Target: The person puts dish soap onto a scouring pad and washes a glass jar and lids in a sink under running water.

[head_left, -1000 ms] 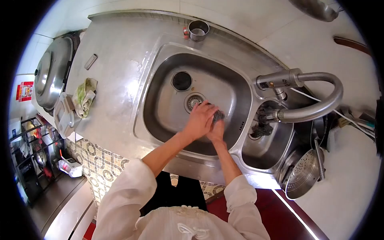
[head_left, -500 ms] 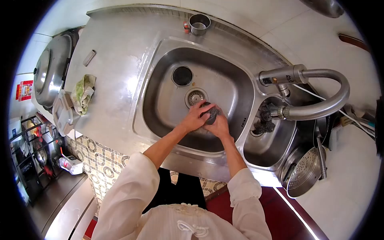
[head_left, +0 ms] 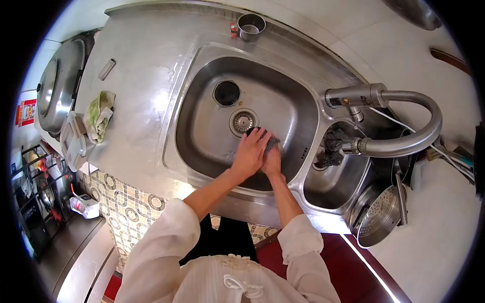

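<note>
Inside the large sink basin [head_left: 202, 166], just below the drain strainer [head_left: 243, 121], my two hands are pressed together. My left hand [head_left: 248, 155] curls over a small dark round piece [head_left: 256, 132], most of it covered by the fingers. Grey mesh like a scouring pad [head_left: 273, 143] pokes out at the fingertips of my right hand [head_left: 272, 160]. Where the pad meets the dark piece is hidden. Up and left of the drain lies a black object with a many-sided outline [head_left: 227, 94].
A curved faucet [head_left: 404, 146] reaches over the small side basin [head_left: 328, 189], where dark mesh [head_left: 331, 151] lies. A metal cup [head_left: 251, 27] stands behind the sink. On the left counter are a green-white cloth [head_left: 100, 117] and a lidded pan [head_left: 60, 86]. A strainer [head_left: 379, 214] sits right.
My left hand has slid further over the dark piece, covering more of it, and its fingers have come closer together. The whole view has shifted slightly.
</note>
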### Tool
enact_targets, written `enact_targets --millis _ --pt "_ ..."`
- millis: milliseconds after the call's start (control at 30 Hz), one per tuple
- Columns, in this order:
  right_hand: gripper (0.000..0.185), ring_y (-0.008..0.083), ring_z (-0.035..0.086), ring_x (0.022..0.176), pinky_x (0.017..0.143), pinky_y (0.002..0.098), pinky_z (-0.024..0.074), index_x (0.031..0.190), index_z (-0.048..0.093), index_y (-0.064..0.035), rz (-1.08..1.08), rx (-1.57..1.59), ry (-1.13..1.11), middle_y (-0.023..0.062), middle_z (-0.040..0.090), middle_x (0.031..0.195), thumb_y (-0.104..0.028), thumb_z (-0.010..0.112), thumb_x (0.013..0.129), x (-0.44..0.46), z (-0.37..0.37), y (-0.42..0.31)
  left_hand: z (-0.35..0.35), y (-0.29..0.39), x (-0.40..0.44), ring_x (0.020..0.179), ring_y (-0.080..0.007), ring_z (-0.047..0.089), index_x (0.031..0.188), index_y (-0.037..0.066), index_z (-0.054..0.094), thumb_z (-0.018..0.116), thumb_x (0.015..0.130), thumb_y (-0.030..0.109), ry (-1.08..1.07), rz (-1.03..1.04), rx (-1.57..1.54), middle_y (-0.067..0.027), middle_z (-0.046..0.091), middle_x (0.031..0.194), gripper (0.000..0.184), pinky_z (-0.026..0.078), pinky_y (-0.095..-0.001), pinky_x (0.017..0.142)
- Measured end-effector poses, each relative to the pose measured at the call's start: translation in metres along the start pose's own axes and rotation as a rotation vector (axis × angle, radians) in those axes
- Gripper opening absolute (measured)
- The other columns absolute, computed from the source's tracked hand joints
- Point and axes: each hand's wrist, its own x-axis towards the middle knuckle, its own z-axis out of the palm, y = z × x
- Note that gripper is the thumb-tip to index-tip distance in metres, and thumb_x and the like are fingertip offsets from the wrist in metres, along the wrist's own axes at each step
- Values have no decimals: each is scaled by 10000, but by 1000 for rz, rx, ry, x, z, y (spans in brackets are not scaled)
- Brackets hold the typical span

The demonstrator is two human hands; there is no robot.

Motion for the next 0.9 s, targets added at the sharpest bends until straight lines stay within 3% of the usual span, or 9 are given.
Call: enact_targets --millis 100,167,267,400,467,533,600,733,900 --pt "569 362 555 995 830 387 473 1130 398 18 65 12 16 193 520 1122 -153 731 701 -6 10 -2 24 -28 21 1080 -410 498 1196 63 526 480 841 141 -64 -43 -1 -204 535 1193 366 401 -454 939" --pt "570 401 545 988 832 426 468 1116 402 19 99 -285 -11 220 517 1090 -128 730 675 -10 8 -7 29 -40 23 1051 -412 515 1215 58 498 490 832 121 -406 -417 -307 -211 541 1177 388 420 -469 902" --pt "631 426 527 998 847 459 453 1145 394 19 218 -273 -99 236 509 1083 -130 740 638 -5 8 -1 32 -46 -12 995 -411 540 1185 48 522 495 819 112 -93 -254 -361 -220 558 1132 372 441 -478 852" --pt "728 408 515 1037 873 451 442 1185 381 20 243 -251 7 232 509 1095 -167 771 599 -5 11 -12 2 -48 -20 982 -397 553 1187 57 526 483 833 125 -171 -305 -237 -214 572 1114 364 452 -477 833" --pt "831 389 494 1077 910 434 424 1242 346 2 57 -298 37 221 494 1126 -204 795 574 -10 6 -15 17 -90 -18 950 -339 594 1181 21 524 483 886 134 -440 -603 -283 -174 587 1143 318 475 -408 833" --pt "855 380 485 1092 923 423 418 1257 334 -13 30 -209 41 212 481 1146 -202 801 566 -6 -3 -31 10 -109 -12 926 -244 607 1182 44 524 484 913 158 -447 -782 -481 -94 607 1123 295 493 -368 813" --pt "880 371 477 1106 937 413 412 1272 323 -28 16 -113 54 204 467 1166 -200 807 558 -5 -11 -44 -6 -110 -7 927 -170 597 1204 72 521 483 925 158 -275 -1173 -1391 -45 608 1084 294 506 -335 786" --pt "886 359 471 1122 950 405 403 1292 307 -52 -113 -31 50 180 439 1205 -146 797 559 2 -12 -49 -48 -63 11 958 -150 584 1238 38 508 482 905 109 -129 -1108 -1718 -53 603 1090 341 486 -290 815" --pt "875 349 441 1166 982 400 382 1294 333 -68 -213 5 49 170 428 1231 -43 772 537 6 -12 -31 -31 -48 7 1058 -146 533 1285 29 479 473 880 85 -118 -955 -1480 -70 570 1168 409 411 -272 931"
